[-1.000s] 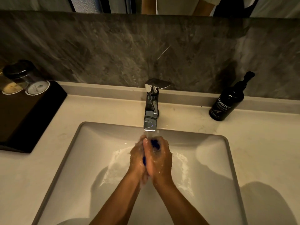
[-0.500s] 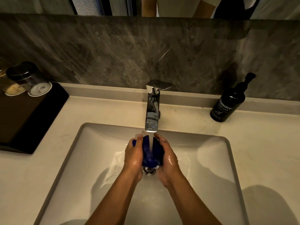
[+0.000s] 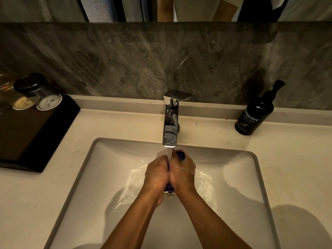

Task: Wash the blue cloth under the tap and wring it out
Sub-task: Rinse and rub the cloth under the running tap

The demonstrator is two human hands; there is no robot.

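Observation:
The blue cloth (image 3: 180, 155) is squeezed between my two hands over the middle of the white sink (image 3: 239, 169); only a bit shows above my fingers and a bit below my palms. My left hand (image 3: 157, 174) and my right hand (image 3: 183, 174) press together around it, fingers curled. Water streams from the chrome tap (image 3: 170, 123) straight onto the gap between my hands and splashes into the basin.
A black pump bottle of hand wash (image 3: 255, 112) stands at the back right of the pale counter (image 3: 296, 159). A black tray (image 3: 32, 133) with upturned glasses (image 3: 38, 92) sits at the left. A grey stone wall rises behind.
My hands, cupped apart half a second ago with the cloth showing between them, have closed together and hidden most of the cloth.

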